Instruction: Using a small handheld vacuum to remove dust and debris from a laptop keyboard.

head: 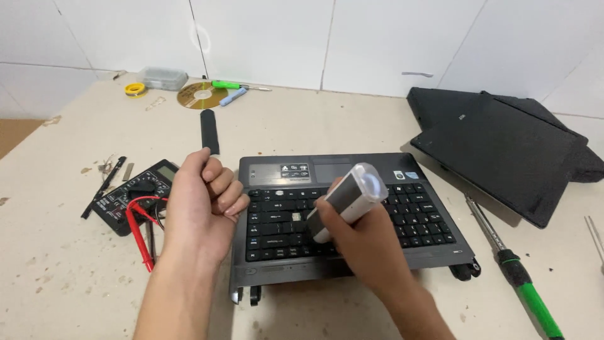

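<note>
We see worn worktable, laptop base lying reversed, one key missing. Our right hand grips grey-white tube-shaped tool, fingers wrapped tight, tip near keys. Our left hand loosely curled, holding nothing, beside multimeter. Risk, we judge: hard pressing could snap keycaps; red probe leads near our wrist could snag.

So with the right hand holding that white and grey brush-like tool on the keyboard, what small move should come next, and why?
Probably a short stroke of the white and grey tool along the key rows. The right hand holds it tip-down on the laptop keyboard, beside a gap where a key seems missing. The left hand is curled at the laptop's left edge; what it grips is unclear.
</note>
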